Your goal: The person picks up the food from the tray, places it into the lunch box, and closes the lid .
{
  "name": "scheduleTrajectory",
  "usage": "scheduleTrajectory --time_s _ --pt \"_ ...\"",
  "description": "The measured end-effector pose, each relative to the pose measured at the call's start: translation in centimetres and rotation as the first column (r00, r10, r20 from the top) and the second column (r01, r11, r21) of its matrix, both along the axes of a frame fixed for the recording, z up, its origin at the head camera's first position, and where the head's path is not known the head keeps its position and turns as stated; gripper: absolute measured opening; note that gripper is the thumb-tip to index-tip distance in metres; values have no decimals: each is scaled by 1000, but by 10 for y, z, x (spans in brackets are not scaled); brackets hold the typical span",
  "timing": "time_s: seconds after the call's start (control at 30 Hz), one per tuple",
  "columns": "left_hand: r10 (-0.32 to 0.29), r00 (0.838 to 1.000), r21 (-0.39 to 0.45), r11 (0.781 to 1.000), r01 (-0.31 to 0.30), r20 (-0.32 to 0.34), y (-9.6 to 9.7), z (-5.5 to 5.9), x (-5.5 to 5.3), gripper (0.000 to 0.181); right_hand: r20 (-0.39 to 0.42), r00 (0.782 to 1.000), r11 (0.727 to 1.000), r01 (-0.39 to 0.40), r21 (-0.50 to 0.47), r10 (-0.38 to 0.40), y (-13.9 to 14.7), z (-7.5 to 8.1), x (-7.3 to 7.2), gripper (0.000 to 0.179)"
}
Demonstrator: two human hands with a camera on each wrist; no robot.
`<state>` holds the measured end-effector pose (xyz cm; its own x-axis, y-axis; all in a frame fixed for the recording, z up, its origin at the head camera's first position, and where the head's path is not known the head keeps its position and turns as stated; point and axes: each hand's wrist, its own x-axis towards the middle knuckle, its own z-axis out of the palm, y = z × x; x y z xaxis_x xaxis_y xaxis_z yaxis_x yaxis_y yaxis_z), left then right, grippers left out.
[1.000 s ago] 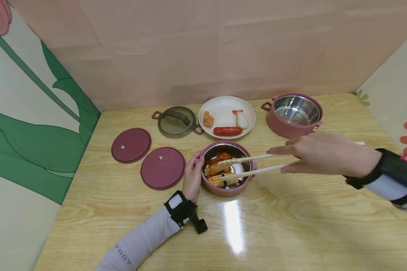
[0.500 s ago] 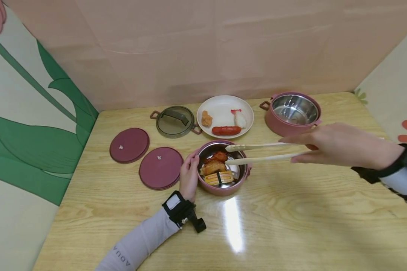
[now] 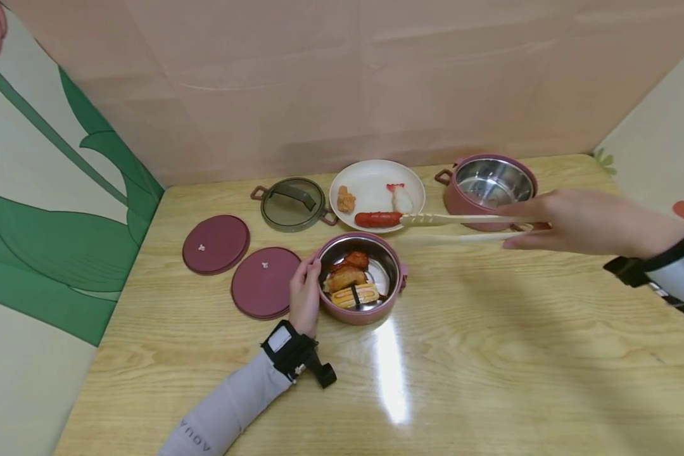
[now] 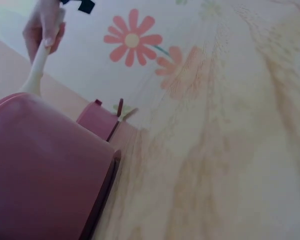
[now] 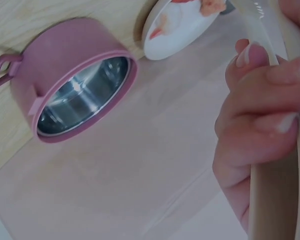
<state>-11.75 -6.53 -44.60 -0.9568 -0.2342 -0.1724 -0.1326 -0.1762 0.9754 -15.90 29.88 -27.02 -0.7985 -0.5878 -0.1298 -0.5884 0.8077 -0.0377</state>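
My left hand (image 3: 304, 297) grips the near pink pot (image 3: 350, 315) at its left side, thumb by the rim. Inside lie an egg sushi (image 3: 370, 292) with a dark band and browned meat-like pieces (image 3: 344, 278). In my right hand (image 3: 593, 221) is a pair of pale tongs (image 3: 479, 219), arms spread apart. The upper arm's serrated tip overlaps the right end of a red sausage (image 3: 375, 219) on the white plate (image 3: 367, 180); the lower arm is blurred in front of the plate. In the right wrist view, curled fingers (image 5: 260, 130) hold the tongs.
A shrimp sushi (image 3: 401, 199) and a fried piece (image 3: 346, 201) share the plate. At back right stands a second pink pot (image 3: 458, 196) with a steel inside. On the left lie a glass lid (image 3: 287, 215) and two maroon round lids (image 3: 216, 244), (image 3: 265, 285).
My right hand has lifted the tongs out of the near pot and brought them up to the sausage on the plate. My left hand has shifted the pot slightly left.
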Motion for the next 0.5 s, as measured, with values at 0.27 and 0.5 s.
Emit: scheduleTrajectory --time_s 0.27,0.5 --pt "14 1000 -19 1000 -14 -4 -8 -1 -1 39 56 998 999 39 28 -41 12 2 -19 54" --pt "28 1000 -16 999 -28 -1 -18 0 0 39 82 995 997 62 37 -64 17 2 -39 58"
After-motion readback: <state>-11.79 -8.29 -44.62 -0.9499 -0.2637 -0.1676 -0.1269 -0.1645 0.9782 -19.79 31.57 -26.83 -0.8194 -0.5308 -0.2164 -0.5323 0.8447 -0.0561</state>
